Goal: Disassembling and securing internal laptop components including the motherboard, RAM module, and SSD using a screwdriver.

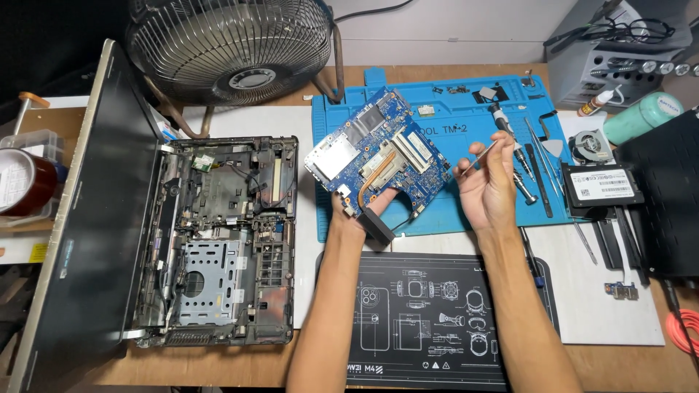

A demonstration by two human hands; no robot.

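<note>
The left hand [348, 211] was closed on the lower edge of a blue circuit board [378, 153], holding it up off the table [240, 367] with its face toward the camera. The board's long axis ran from about eight o'clock to two o'clock, with a copper pipe [377, 175] curving across it down to a black block [378, 225] at its lower end, just beside the left hand. The right hand [486, 185] was pinched shut on a thin metal tool [484, 154] whose tip pointed toward about two o'clock, away from the board. The board lay at about nine o'clock from the right hand, near it but not touching, so the left hand was the one in contact. Behind both hands lay a blue work mat [451, 116] carrying a screwdriver [507, 135] at roughly one o'clock from the right hand. Below the forearms lay a black mat [426, 320] with white drawings. Well apart, at nine o'clock from the left hand, sat the opened laptop shell [218, 240], and a fan [229, 44] stood at about eleven o'clock.
</note>
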